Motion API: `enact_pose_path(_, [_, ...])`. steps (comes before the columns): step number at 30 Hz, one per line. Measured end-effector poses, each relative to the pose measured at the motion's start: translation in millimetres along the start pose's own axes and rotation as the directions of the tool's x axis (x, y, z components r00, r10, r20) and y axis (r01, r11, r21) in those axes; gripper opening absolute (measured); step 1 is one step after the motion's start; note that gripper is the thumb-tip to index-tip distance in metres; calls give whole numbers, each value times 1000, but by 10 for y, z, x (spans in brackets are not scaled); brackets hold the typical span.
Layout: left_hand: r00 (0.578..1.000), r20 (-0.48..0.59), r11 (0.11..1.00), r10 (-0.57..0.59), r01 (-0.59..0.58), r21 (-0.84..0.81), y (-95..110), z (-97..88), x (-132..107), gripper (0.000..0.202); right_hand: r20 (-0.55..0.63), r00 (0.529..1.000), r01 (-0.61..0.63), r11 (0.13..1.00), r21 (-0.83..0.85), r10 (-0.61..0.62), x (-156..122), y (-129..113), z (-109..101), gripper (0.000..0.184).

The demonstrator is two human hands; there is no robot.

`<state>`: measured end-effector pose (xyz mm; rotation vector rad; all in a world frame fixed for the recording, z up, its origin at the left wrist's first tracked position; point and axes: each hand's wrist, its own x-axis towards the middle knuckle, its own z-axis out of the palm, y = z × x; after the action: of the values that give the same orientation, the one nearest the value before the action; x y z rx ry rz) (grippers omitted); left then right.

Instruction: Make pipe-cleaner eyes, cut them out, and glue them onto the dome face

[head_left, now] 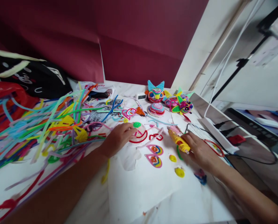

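My right hand [197,147] is wrapped round a yellow glue gun [179,141], its nozzle pointing away and to the left. The curled fingers of my left hand [120,137] grip the left edge of a round piece with a red pipe-cleaner rim [139,140]; a green coiled disc [137,124] sits at its far side. Right of it lies a looped red pipe cleaner [156,136]. Two striped eye shapes [155,155] rest nearer on the white paper [139,189]. Yellow coiled discs [179,172] lie below the glue gun.
Loose pipe cleaners [57,124] pile up on the left. Behind stand a blue-eared pipe-cleaner figure [156,93], a colourful second figure [182,102] and a small digital clock [141,96]. On the right are a power strip [219,135] with cables and a black stand [242,63].
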<state>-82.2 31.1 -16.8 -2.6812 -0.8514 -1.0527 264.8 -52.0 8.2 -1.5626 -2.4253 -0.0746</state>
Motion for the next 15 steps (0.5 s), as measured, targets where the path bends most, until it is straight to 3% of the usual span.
enact_pose_path(7, [1000, -27, 1000, 11, -11, -5, -10, 19, -8, 22, -48, 998, -30, 999, 41, 32, -94, 245, 13, 27])
enact_pose_path(15, [999, -41, 1000, 14, -14, -1, -54, 63, -23, 26, -46, 985, -162, 982, 97, 167, -241, 378, 4, 32])
